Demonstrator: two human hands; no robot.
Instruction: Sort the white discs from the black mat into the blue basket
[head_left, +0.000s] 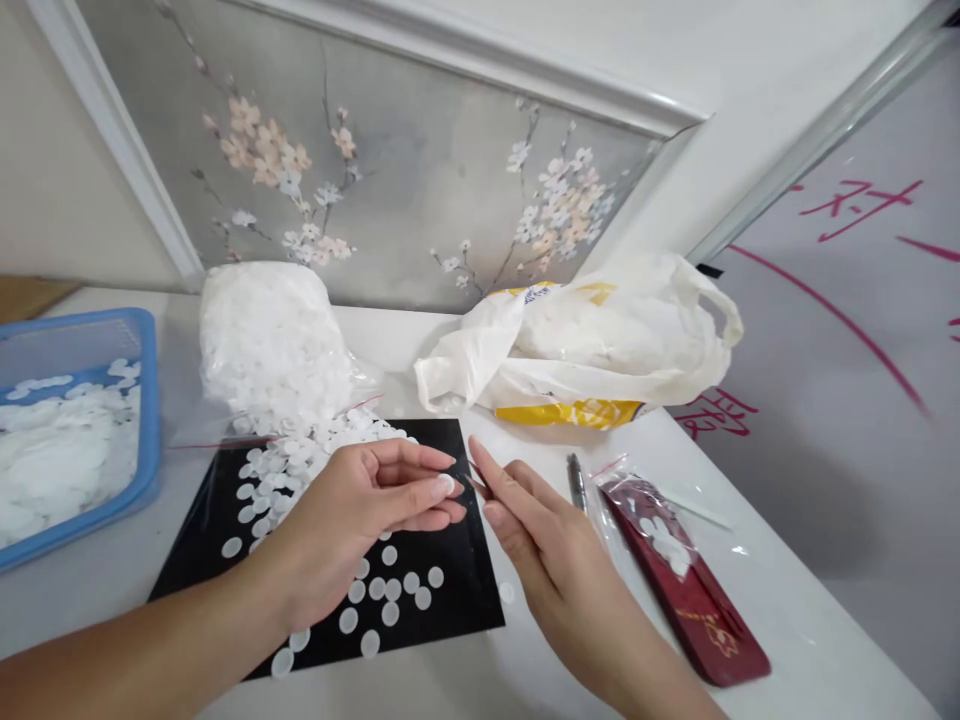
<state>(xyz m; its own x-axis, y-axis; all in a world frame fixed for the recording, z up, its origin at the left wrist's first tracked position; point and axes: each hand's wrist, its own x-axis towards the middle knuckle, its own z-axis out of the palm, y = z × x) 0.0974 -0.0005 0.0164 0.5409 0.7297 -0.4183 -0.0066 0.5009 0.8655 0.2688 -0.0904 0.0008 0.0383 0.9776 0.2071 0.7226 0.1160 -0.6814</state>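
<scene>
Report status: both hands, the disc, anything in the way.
Left hand pinching white disc. Right hand gripping thin tool, mostly hidden, tip near that disc. Loose discs scattered on black mat below; nothing seen blocking either hand.

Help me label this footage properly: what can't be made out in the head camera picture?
All in the head view:
Thin tool: mostly hidden by the right hand, so its full shape is unclear.
White disc at the left hand's fingertips: too small for surface detail.
Black mat: partly hidden by the left hand and loose discs.
Blue basket: left side cut off by the picture's edge.
White bag: contents obscured by its plastic.
</scene>
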